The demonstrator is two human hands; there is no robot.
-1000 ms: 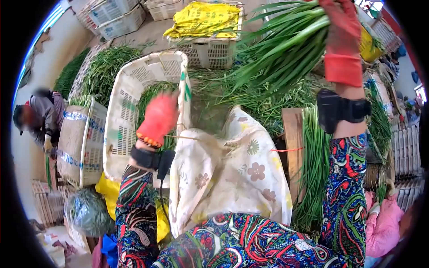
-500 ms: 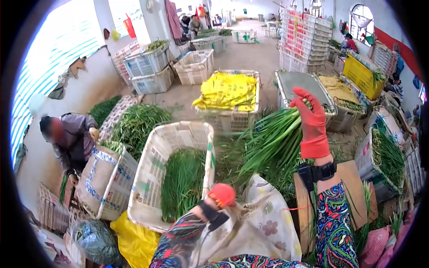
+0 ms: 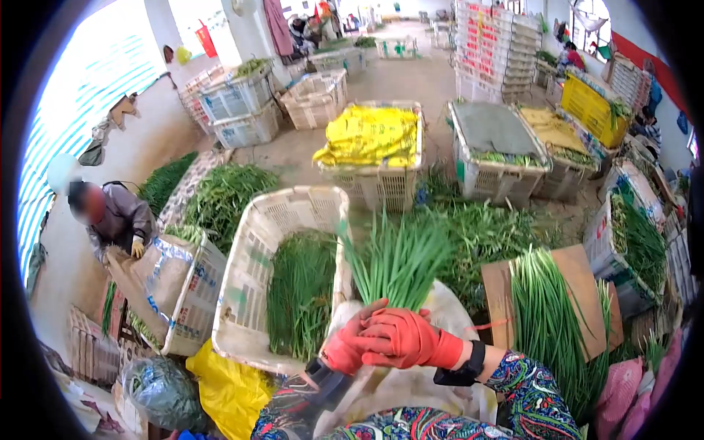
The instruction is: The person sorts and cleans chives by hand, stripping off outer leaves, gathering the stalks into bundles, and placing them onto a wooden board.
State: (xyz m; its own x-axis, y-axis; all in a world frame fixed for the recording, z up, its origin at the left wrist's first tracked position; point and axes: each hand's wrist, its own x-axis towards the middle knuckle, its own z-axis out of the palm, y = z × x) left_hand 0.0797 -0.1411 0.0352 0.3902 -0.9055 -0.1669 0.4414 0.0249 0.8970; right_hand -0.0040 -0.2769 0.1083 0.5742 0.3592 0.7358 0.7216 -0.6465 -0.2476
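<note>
A bunch of chives (image 3: 400, 257) stands leaf-ends up over my lap. My left hand (image 3: 349, 346) and my right hand (image 3: 411, 339), both in red rubber gloves, are wrapped around its lower end. They touch and overlap, and the gripped part of the stalks is hidden. Beneath them a pale flowered apron (image 3: 458, 396) covers my lap. Beside my left hand stands a white plastic crate (image 3: 235, 308) with loose chives (image 3: 301, 293) inside. To the right, more chives (image 3: 546, 308) lie across a brown board (image 3: 579, 282).
At left a co-worker (image 3: 121, 216) bends over a covered crate (image 3: 213, 286). Piles of greens (image 3: 477, 242) lie on the floor ahead. Farther off stand a crate with a yellow cover (image 3: 374, 136) and stacked crates (image 3: 495, 55). A yellow bag (image 3: 231, 385) lies at lower left.
My right hand has brought the bunch down and left from its raised position, turning it leaf-ends up. My left hand has joined it. The co-worker's crate cover has shifted.
</note>
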